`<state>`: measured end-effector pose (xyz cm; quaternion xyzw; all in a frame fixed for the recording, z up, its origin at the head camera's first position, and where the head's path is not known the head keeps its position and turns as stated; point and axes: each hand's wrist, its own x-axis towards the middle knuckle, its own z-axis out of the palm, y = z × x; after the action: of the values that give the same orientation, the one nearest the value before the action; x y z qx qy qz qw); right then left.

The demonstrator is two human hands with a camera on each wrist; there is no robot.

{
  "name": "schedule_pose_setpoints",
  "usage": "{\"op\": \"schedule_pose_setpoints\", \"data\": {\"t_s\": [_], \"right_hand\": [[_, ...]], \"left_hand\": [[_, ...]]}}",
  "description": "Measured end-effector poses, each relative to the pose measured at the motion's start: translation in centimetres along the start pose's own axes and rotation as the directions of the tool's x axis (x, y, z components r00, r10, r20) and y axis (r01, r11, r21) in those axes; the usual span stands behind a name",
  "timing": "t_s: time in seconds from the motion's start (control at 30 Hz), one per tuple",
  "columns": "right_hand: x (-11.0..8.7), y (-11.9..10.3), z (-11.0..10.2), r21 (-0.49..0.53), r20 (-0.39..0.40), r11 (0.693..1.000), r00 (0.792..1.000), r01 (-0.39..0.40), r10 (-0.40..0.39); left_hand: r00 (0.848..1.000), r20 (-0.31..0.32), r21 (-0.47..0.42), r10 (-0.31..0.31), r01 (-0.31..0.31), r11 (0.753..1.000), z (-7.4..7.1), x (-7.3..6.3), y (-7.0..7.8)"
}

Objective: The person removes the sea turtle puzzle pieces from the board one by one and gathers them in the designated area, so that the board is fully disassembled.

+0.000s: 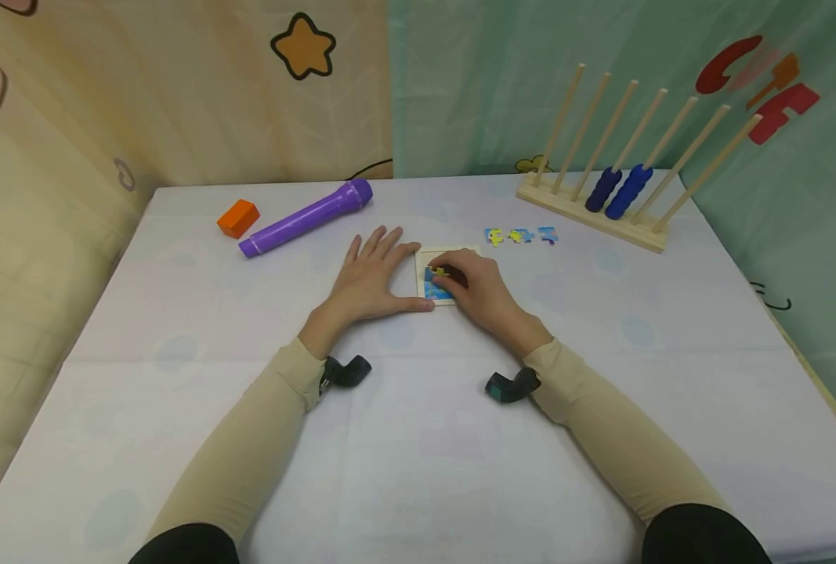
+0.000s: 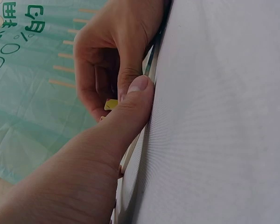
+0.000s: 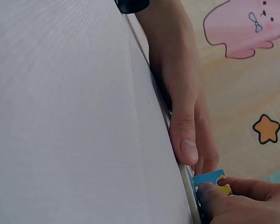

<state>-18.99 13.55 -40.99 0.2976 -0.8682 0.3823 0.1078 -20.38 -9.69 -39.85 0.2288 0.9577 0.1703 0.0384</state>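
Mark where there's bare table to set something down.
Bare cloth lies left of the left sleeve nearer than the orange block, right of the right sleeve nearer than the pegged stand, and between both sleeves. Crowded: the puzzle frame between left hand and right hand, loose pieces nearby.

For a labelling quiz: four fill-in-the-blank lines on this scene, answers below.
1. The right hand pinches a puzzle ____.
2. The left hand touches the frame at its near-left corner with its ____.
3. The mic is coloured ____.
4. On the rack, beads sit on ____ pegs.

Missing words: piece; thumb; purple; two.
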Motion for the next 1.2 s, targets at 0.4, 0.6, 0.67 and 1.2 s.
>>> {"op": "schedule_pose_setpoints", "data": {"t_s": [0.4, 0.6, 0.67, 1.2], "right_hand": [[0.0, 0.4, -0.7, 0.146, -0.095, 0.975, 0.978, -0.168, 0.183], [-0.3, 1.1, -2.5, 0.252, -0.163, 0.923, 0.928, -0.290, 0.336], [-0.6, 1.6, -3.4, 0.232, -0.195, 0.922, 0.913, -0.311, 0.358], [-2.4, 4.0, -5.1, -0.048, -0.329, 0.938, 0.892, -0.344, 0.310]], "left_hand": [[1.000, 0.000, 0.012, -0.002, 0.002, 1.000, 0.0, 0.2, -0.1], [1.000, -0.005, 0.013, -0.003, 0.003, 1.000, 0.3, 0.3, 0.0], [1.000, -0.002, 0.005, -0.002, 0.002, 1.000, 0.3, 0.2, 0.1], [1.000, 0.003, -0.007, -0.004, 0.004, 1.000, 0.0, -0.1, 0.1]]}}
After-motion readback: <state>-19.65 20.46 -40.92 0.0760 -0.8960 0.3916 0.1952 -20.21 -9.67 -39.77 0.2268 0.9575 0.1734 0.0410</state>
